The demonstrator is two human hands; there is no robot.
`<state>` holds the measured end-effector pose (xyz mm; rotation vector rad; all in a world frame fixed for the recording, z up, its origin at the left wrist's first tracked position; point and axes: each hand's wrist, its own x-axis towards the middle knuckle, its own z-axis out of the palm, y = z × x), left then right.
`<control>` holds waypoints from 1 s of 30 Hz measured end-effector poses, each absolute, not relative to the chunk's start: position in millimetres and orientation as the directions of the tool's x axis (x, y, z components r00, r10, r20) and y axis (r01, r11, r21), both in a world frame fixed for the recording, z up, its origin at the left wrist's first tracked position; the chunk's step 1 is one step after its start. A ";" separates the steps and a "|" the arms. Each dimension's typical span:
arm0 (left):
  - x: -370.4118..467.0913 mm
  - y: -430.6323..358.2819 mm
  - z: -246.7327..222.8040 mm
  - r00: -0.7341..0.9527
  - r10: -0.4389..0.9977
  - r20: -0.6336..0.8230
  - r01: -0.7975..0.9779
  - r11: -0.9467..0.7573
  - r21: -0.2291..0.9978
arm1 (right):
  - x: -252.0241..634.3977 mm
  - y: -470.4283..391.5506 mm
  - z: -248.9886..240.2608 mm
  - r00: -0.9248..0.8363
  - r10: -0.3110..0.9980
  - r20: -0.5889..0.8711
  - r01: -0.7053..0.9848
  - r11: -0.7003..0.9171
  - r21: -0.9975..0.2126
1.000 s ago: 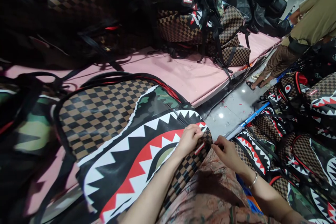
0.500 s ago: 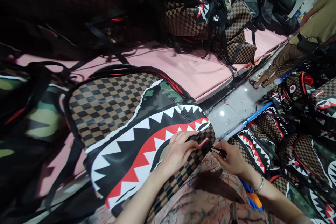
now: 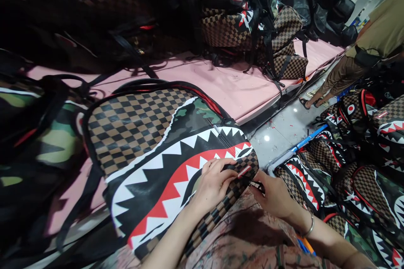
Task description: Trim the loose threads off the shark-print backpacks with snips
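A backpack [image 3: 132,124] with brown-and-black checks, a camouflage patch and a printed shark mouth lies across the pink table edge and my lap. My left hand [image 3: 213,187] rests on its shark-mouth side, thumb and fingers pinching the checked edge beside a small red label [image 3: 244,171]. Close by, my right hand [image 3: 274,193] is closed around small dark thread snips [image 3: 259,185], whose metal tip is at the bag's edge below the label. The fingers partly cover the snips, and I cannot see any thread at the tip.
More checked backpacks [image 3: 227,29] are heaped on the pink table [image 3: 202,75]. Camouflage bags [image 3: 57,147] lie at left. On my right, a blue-edged bin [image 3: 307,138] holds several shark-print backpacks [image 3: 304,180]. Farther along the aisle stands a person [image 3: 344,65] in sandals.
My right hand has moved slightly left with the snips, bringing them closer to the bag's edge and turning them more out of sight. My left hand stays on the backpack.
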<state>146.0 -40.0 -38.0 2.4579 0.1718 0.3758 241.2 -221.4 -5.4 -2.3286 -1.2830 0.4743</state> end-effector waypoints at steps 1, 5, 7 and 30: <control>146.2 -39.9 -37.8 0.951 0.209 0.229 0.026 -0.789 0.614 | 240.9 -221.3 -5.3 0.517 0.852 -0.085 0.709 -0.482 -0.514; 146.0 -39.5 -37.8 0.946 0.211 0.247 0.021 -0.797 0.603 | 239.7 -220.5 -5.7 0.528 0.847 -0.061 0.726 -0.488 -0.484; 145.9 -39.4 -37.9 0.943 0.226 0.244 0.033 -0.794 0.607 | 239.8 -221.7 -4.5 0.529 0.847 -0.054 0.716 -0.479 -0.508; 127.1 -20.6 -26.9 0.693 0.676 0.250 0.326 -0.604 0.728 | 333.5 -228.2 -41.8 0.541 0.841 0.027 0.481 -0.283 -0.830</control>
